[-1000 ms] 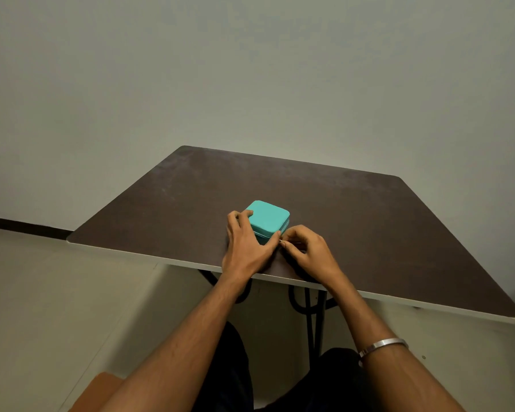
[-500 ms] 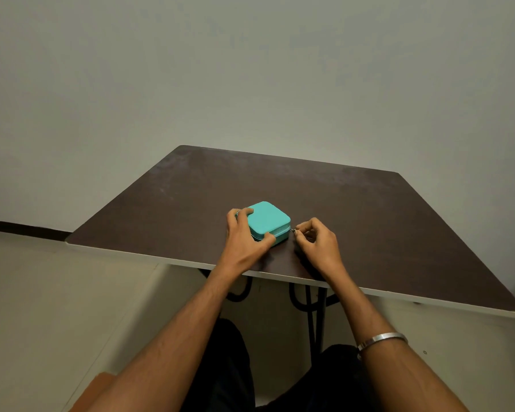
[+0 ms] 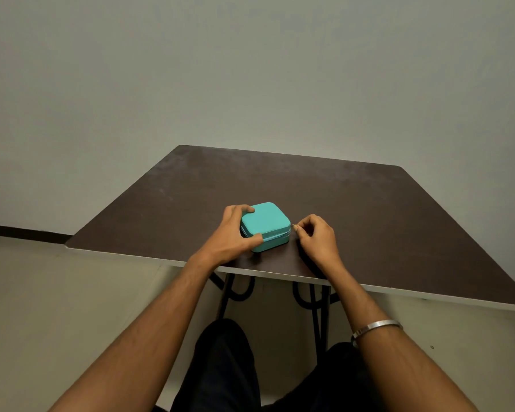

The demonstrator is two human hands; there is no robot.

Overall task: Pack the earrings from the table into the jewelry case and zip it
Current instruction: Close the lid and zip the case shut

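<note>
**Case lid down, zipper at the right corner**

Case (image 3: pixel 265 226), teal and square with rounded corners, sits on the dark tabletop (image 3: pixel 369 209) near its front edge, lid down on the base. Left hand (image 3: pixel 231 237) steadies it: thumb lies along the near side wall at the seam, the fingers (image 3: pixel 244 209) curl over the far left corner of the lid. Right hand (image 3: pixel 317 236) rests just beside the case's right corner, thumb and forefinger pressed together on a small metal pull (image 3: pixel 293 226), apparently the zipper tab; the other fingers are folded into the palm.

Progress, as a judgement: no earrings show on the tabletop, so packing seems done. The front seam appears shut up to the right corner. Whether the zipper must yet run along the far sides cannot be told, since those sides are hidden. What remains is at most the end of the zip and letting go.

No brand, label or writing is legible on the case or elsewhere. A plain metal bangle (image 3: pixel 376 328) circles the right wrist.
</note>
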